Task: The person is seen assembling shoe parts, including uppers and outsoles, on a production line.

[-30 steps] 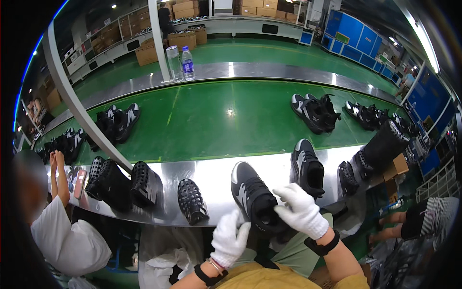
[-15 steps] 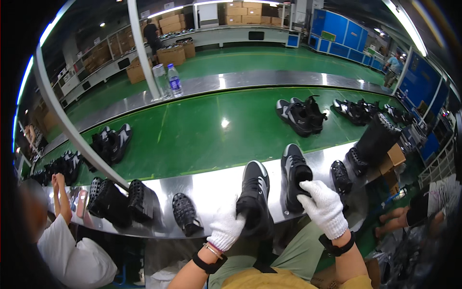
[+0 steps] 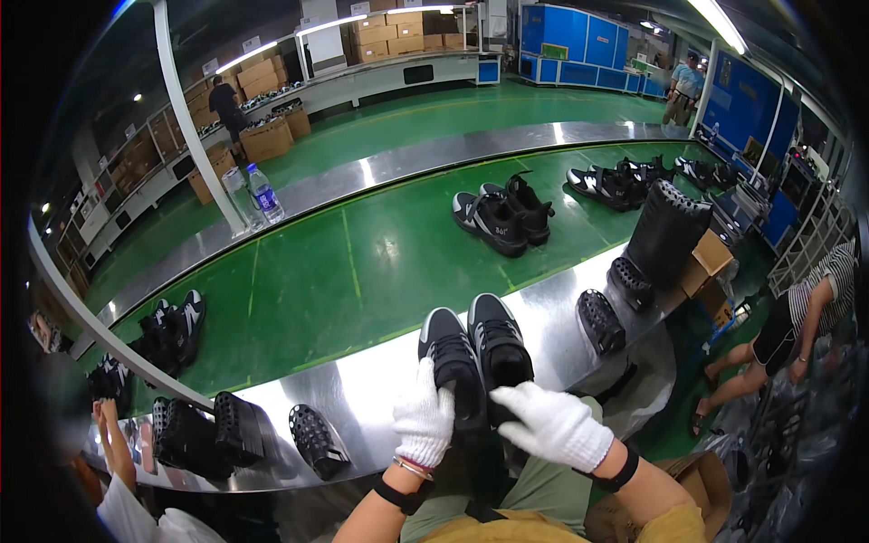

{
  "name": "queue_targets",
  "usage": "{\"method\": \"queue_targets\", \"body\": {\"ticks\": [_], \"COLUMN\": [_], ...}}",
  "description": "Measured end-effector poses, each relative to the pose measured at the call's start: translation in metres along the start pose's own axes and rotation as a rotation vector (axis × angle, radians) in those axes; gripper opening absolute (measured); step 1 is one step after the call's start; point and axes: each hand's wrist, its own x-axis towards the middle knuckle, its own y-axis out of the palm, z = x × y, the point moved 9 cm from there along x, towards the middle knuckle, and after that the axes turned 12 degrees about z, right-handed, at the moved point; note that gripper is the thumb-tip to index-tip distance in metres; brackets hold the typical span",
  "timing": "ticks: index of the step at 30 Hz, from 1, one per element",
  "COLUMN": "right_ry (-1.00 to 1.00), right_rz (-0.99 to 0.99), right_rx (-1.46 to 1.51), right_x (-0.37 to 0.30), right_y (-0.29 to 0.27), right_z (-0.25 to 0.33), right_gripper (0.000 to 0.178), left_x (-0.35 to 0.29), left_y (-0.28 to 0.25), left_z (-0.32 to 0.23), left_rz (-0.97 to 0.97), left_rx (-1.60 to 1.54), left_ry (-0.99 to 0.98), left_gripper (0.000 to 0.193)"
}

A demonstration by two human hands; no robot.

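Observation:
Two black sneakers with grey toes stand side by side on the metal ledge, toes pointing away from me. My left hand (image 3: 424, 421), in a white knit glove, is closed on the side and heel of the left sneaker (image 3: 450, 353). My right hand (image 3: 554, 427), gloved likewise, holds the right sneaker (image 3: 498, 335) at its heel, fingers curled at the opening. The fingertips of both hands are partly hidden. A black perforated shoe-shaped insert (image 3: 317, 441) lies left of my hands, and a similar black insert (image 3: 601, 322) lies to the right.
Beyond the metal ledge (image 3: 367, 385) runs a green belt (image 3: 308, 299) carrying a pair of sneakers (image 3: 501, 215) and more pairs at both ends. Stacked black inserts (image 3: 668, 237) stand right, others (image 3: 187, 441) left. A co-worker's arms (image 3: 110, 439) are at left; another person (image 3: 783, 326) stands right.
The right sneaker has come leftward against the left one, and my right hand has moved with it. My left hand stays on its sneaker. The view has swung to the right.

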Motion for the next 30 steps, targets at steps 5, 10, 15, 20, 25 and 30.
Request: {"method": "queue_targets", "body": {"ticks": [5, 10, 15, 20, 25, 30], "right_ry": [0.063, -0.073, -0.191, -0.159, -0.027, 0.376], "right_rz": [0.315, 0.296, 0.237, 0.048, -0.214, -0.145], "right_rx": [-0.175, -0.307, -0.293, -0.244, -0.298, -0.315], "right_x": [0.028, 0.079, 0.173, 0.275, 0.279, 0.255], "right_y": [0.020, 0.037, 0.020, 0.005, -0.070, -0.120], "right_z": [0.033, 0.036, 0.077, 0.076, -0.023, -0.172], "right_gripper": [0.052, 0.033, 0.032, 0.024, 0.027, 0.041], "left_x": [-0.012, -0.079, -0.097, -0.089, -0.085, -0.076], "left_y": [-0.004, 0.000, -0.007, -0.009, -0.013, -0.012], "left_z": [0.011, 0.062, 0.076, 0.065, 0.056, 0.055], "left_rz": [0.070, -0.033, 0.017, 0.014, 0.001, 0.056], "left_rx": [-0.351, -0.463, -0.199, -0.066, 0.065, 0.004], "left_ry": [-0.100, -0.222, -0.172, -0.039, -0.007, -0.049], "left_gripper": [0.049, 0.051, 0.040, 0.031, 0.023, 0.027]}}
